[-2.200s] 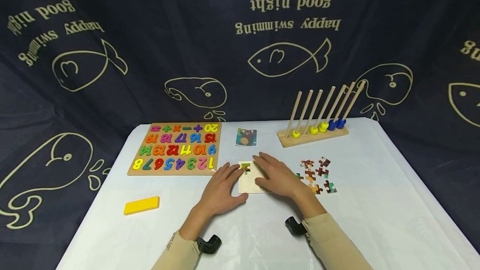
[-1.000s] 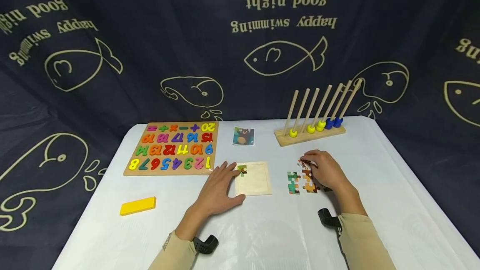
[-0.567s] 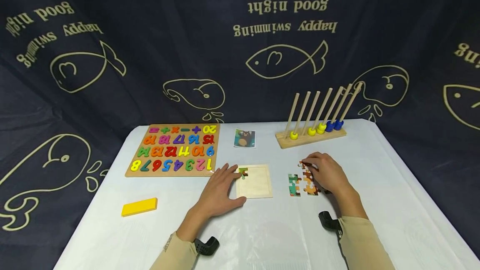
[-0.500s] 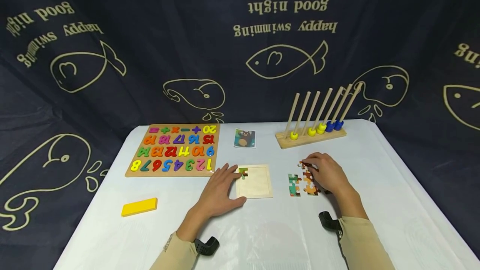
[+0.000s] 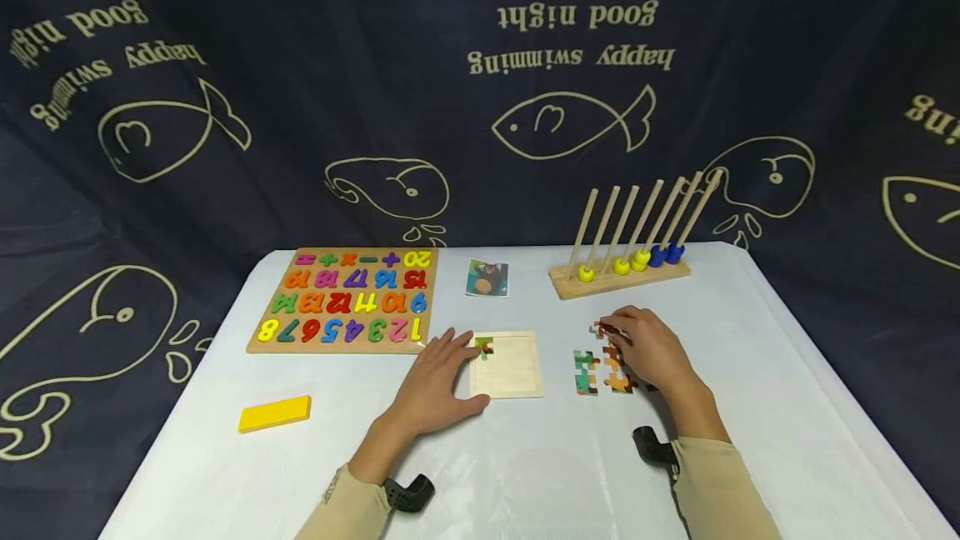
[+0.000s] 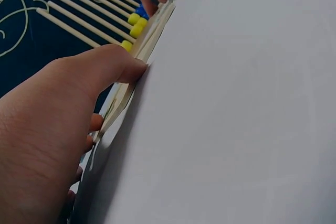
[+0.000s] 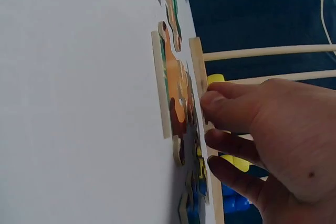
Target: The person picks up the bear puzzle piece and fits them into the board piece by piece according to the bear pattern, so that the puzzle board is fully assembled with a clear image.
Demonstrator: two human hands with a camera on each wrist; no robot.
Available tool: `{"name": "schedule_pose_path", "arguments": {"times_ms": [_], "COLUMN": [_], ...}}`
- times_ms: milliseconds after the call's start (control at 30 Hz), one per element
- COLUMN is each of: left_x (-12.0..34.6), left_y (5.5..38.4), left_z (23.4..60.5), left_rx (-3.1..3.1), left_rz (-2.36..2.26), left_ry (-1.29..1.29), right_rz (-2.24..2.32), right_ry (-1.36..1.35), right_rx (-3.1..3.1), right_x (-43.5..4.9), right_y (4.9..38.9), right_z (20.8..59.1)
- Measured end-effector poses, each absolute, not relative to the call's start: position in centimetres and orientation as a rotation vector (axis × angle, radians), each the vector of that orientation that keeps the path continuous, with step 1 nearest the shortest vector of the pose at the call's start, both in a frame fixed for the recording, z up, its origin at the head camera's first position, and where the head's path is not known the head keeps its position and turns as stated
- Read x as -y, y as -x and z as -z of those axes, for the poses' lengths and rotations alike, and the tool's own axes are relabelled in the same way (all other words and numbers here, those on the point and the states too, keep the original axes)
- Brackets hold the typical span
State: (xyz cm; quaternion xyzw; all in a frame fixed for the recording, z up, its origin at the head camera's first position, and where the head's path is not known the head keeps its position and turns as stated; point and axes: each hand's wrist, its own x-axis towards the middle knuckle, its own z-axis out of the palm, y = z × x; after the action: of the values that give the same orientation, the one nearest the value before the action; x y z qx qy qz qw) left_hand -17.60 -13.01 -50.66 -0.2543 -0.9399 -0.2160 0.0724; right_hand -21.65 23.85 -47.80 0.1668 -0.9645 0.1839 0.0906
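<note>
In the head view, my left hand point(image 5: 435, 386) rests at the left side of a square wooden puzzle tray point(image 5: 532, 365). Its fingers are spread, index tip on the frame and thumb by the near corner; the left wrist view has the thumb point(image 6: 123, 69) against the tray's edge. One green-and-brown puzzle piece point(image 5: 485, 345) lies in the tray's far left corner. To the right, the fingertips of my right hand point(image 5: 656, 352) pinch a small brown puzzle piece point(image 5: 597, 329). Several more jigsaw pieces point(image 5: 586, 373) lie beside and partly beneath that hand.
A number board point(image 5: 337, 315) lies at the far left, with a yellow block point(image 5: 274, 413) nearer. Behind the tray is a bear picture card point(image 5: 487, 278). A wooden peg counter point(image 5: 622, 277) with yellow and blue beads stands at the back right.
My right hand has left the tray and gone right to the loose pieces, where its fingertips stay over the far ones. The left hand keeps its place on the tray.
</note>
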Motion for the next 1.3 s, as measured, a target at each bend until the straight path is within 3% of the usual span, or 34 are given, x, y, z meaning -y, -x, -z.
{"name": "schedule_pose_path", "arguments": {"times_ms": [767,1300], "left_x": [13.3,13.2], "left_y": [18.2,18.0], "left_z": [50.7,50.6], "left_rx": [2.78,2.833], "left_rz": [0.705,0.698], "left_ry": [0.862,0.802], "right_rz": [-0.554,-0.622], "right_ry": [-0.484,-0.526], "right_rx": [2.861,2.883], "right_x": [-23.4,-20.1], "right_y": [21.0,20.2], "right_z": [47.4,45.9]}}
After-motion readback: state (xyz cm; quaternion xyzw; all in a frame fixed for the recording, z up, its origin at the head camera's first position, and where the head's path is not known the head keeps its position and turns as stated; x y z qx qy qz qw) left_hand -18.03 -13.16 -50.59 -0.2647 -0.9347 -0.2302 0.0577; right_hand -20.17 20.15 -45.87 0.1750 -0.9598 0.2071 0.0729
